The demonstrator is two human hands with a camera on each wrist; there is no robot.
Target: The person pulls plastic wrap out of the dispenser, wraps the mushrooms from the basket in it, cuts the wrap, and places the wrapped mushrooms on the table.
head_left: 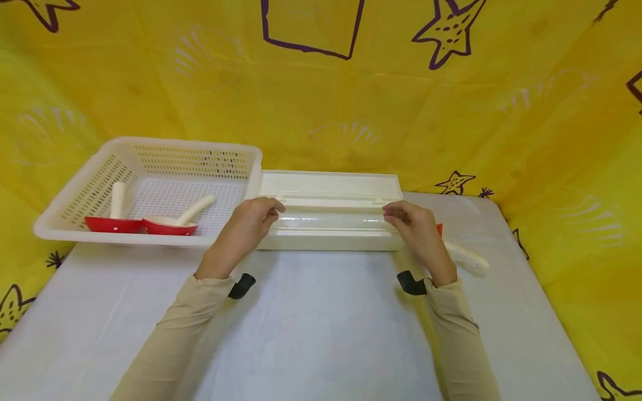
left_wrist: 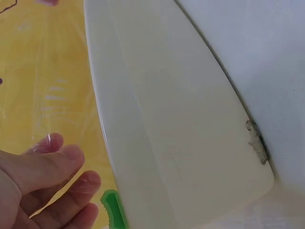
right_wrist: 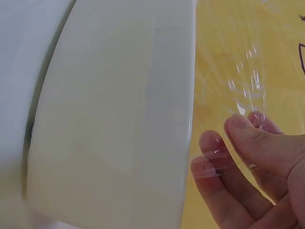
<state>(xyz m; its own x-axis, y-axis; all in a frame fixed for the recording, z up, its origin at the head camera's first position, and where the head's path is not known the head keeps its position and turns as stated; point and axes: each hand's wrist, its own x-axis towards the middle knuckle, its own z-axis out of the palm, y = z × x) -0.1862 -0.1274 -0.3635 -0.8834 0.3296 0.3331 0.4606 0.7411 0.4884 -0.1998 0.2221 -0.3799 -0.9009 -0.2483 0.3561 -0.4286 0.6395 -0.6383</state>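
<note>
A cream cling film dispenser stands on the table with its lid raised at the back. Clear cling film stretches between my two hands above its front, faint in the head view. My left hand pinches one end of the film between thumb and fingers at the dispenser's left side. At the opposite side my right hand pinches the other end, and film clings across its fingertips. In the left wrist view a green piece shows at the dispenser's edge.
A white slotted basket to the left holds two red ladles with cream handles. Partly behind my right hand lies a cream handle in shiny wrap, with a bit of red beside it. Yellow patterned cloth hangs behind the table.
</note>
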